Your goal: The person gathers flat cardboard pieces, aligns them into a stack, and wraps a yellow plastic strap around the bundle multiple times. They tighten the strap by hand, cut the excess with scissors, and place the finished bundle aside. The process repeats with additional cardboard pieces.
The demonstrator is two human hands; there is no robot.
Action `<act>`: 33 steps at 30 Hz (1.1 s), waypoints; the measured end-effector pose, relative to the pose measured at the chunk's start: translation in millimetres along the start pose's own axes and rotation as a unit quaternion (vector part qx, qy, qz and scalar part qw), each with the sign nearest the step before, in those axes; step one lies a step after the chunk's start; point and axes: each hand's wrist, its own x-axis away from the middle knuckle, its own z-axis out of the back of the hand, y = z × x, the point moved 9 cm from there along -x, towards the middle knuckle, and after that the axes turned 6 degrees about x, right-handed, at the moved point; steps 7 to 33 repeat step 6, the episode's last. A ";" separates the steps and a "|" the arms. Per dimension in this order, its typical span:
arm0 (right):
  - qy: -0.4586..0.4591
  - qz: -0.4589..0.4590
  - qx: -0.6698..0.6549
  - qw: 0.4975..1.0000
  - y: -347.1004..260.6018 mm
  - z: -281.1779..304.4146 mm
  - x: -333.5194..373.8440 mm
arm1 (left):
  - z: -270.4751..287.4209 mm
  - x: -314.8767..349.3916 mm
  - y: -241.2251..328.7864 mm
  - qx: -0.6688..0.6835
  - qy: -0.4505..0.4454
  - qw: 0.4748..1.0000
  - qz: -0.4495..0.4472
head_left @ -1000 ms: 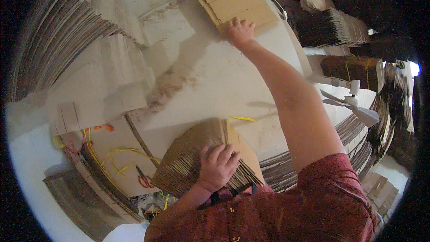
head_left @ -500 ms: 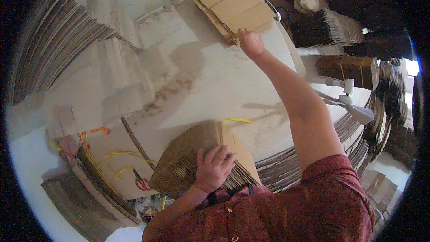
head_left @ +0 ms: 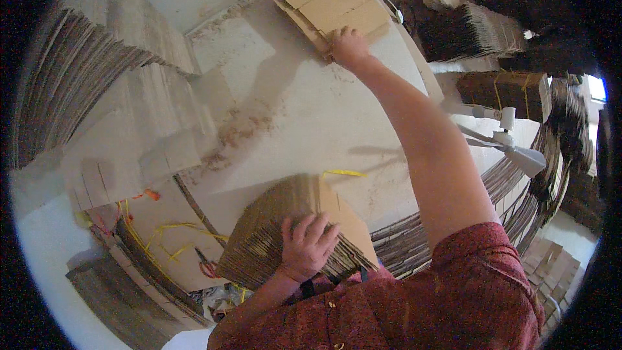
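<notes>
At the far end of the pale table lies a small pile of flat brown cardboard sheets [head_left: 337, 0]. My right hand [head_left: 348, 46] reaches out to its near edge, fingers bent over the cardboard and the thumb side hidden. Close to my body stands a thick, fanned stack of folded cardboard sheets [head_left: 278, 204], leaning toward me. On its ridged near side rests my left hand [head_left: 306, 243], fingers spread. A short yellow strap [head_left: 345, 172] lies just beyond this stack.
Tall cardboard stacks [head_left: 78, 78] stand at the left. Red-handled scissors [head_left: 207, 264] and yellow strapping [head_left: 175, 227] lie at the lower left. On the right are a fan [head_left: 512, 146], a strapped cardboard bundle [head_left: 502, 94] and more stacked cardboard. Brown dust [head_left: 243, 129] marks the tabletop [head_left: 311, 110].
My right hand has shifted slightly left along the far pile's near edge, its fingers now further over the top sheet. My left hand stays on the near stack. The view has shifted a little.
</notes>
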 end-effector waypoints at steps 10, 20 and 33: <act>0.218 -0.026 -0.047 0.975 29.8 31.3 20.4 | -5.1 2.9 -1.6 0.008 -0.006 1.000 0.011; 0.218 -0.026 -0.047 0.975 29.8 31.3 20.4 | -5.1 2.9 -1.6 0.008 -0.006 1.000 0.011; 0.218 -0.026 -0.047 0.975 29.8 31.3 20.4 | -5.1 2.9 -1.6 0.008 -0.006 1.000 0.011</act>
